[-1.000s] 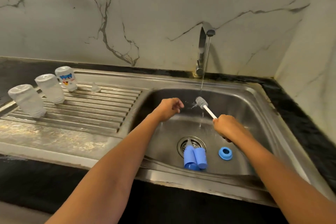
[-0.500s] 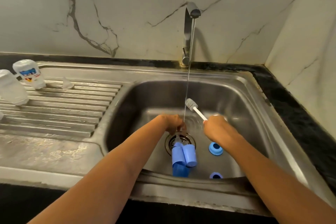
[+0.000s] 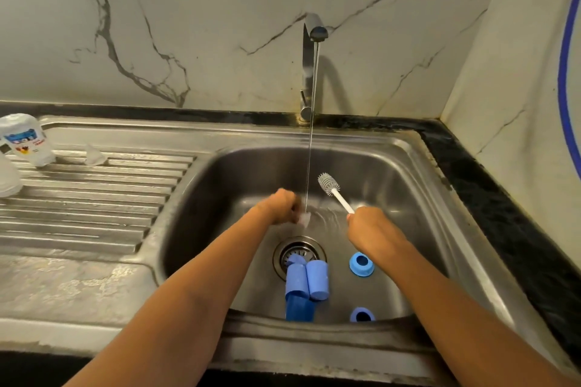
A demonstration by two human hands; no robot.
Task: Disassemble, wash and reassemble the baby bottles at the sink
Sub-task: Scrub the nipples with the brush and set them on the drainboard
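Note:
My left hand [image 3: 281,206] holds a small clear teat [image 3: 305,219] under the thin stream of water from the tap [image 3: 311,41], over the sink basin [image 3: 405,173]. My right hand [image 3: 371,226] grips the white handle of a small grey-bristled brush [image 3: 328,184], its head pointing up and away, just right of the stream. On the basin floor lie blue bottle caps [image 3: 309,280] beside the drain [image 3: 298,253] and two blue screw rings [image 3: 361,264] [image 3: 362,315].
On the ribbed draining board [image 3: 94,198] at the left stand upturned clear bottles, one printed [image 3: 26,140], another at the frame edge [image 3: 8,176], plus a loose clear teat [image 3: 94,155]. Black counter [image 3: 503,214] runs along the right. Marble wall behind.
My left hand has come down from beside the brush to the stream near the drain, holding the teat. The brush has moved clear of the water. The view shifted right and closer.

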